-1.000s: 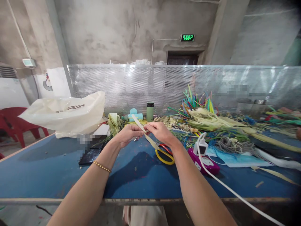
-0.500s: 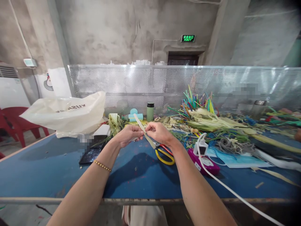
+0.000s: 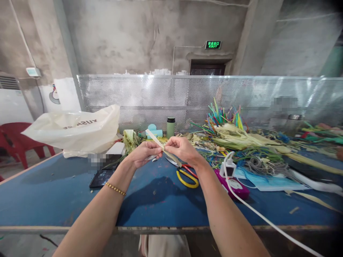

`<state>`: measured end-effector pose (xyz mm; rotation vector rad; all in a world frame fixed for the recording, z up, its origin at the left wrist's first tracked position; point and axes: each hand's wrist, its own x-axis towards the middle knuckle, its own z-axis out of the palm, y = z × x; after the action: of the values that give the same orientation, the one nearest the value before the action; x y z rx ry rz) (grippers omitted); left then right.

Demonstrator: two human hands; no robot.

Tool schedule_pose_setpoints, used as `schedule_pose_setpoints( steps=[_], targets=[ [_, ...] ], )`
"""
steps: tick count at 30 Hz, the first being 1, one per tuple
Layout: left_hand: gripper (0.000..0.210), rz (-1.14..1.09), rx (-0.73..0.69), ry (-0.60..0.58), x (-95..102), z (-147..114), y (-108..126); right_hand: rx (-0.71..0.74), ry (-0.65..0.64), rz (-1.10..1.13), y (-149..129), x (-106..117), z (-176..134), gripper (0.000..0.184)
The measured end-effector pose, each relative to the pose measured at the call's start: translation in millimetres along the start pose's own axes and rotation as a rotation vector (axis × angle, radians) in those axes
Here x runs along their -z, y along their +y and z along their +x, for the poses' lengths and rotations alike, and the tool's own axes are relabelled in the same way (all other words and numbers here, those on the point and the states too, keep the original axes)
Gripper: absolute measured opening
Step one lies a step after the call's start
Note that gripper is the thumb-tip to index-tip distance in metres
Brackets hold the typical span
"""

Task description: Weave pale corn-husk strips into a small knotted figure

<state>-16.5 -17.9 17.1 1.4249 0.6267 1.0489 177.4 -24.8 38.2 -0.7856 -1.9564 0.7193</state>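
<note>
Between my hands, above the blue table, is a narrow pale strip of dried husk or leaf. My left hand pinches it between thumb and fingers, with the wrist wearing a beaded bracelet. My right hand also pinches the strip, its fingertips close beside the left ones. One end of the strip points up and left, and another part hangs below the fingers. Just under my right hand lie scissors with yellow and red handles, their blades partly hidden by the strip.
Left stand a white plastic bag and a dark phone. At the back are a green bottle and a heap of husks. Right are a magenta box, a white cable and a blue mask on the table.
The strip's upper end has tilted further left and lower. Both hands still pinch it in nearly the same place, and more of the scissor blades shows.
</note>
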Motion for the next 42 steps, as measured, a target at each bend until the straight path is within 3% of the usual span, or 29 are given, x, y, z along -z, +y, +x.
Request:
schedule_pose_setpoints(
  steps=[3,6,10,12,14,16,18,28,34,39,42],
  targets=[
    [0.025,-0.031,-0.008,-0.019,0.5,0,0,-0.003,-0.002,-0.009,3,0,1,0.020],
    [0.022,-0.093,0.003,0.031,-1.0,2,-1,0.063,0.109,-0.186,11,1,6,0.021],
    [0.017,-0.254,0.029,0.256,-8.2,8,-3,0.234,0.565,-0.663,18,3,11,0.018],
    [0.015,-0.314,0.031,0.365,-12.2,11,-5,0.228,0.660,-0.720,18,1,12,0.019],
    [0.015,-0.360,0.021,0.414,-15.0,13,-8,0.187,0.548,-0.622,17,-5,12,0.023],
    [0.017,-0.385,-0.013,0.416,-16.4,15,-12,0.118,0.333,-0.451,16,-14,12,0.024],
    [0.021,-0.387,-0.047,0.396,-16.9,16,-16,0.081,0.226,-0.346,18,-22,12,0.026],
    [0.038,-0.316,-0.110,0.367,-17.5,17,-19,0.000,0.244,-0.199,21,-25,13,0.016],
    [0.028,-0.171,-0.199,0.220,-15.9,15,-18,-0.198,0.231,0.066,17,-31,11,0.011],
    [0.029,-0.154,-0.220,0.234,-17.3,15,-19,-0.149,0.170,0.092,20,-31,10,0.014],
    [0.029,-0.168,-0.235,0.257,-20.4,16,-20,-0.144,0.196,0.082,20,-31,10,0.016]
  ],
)
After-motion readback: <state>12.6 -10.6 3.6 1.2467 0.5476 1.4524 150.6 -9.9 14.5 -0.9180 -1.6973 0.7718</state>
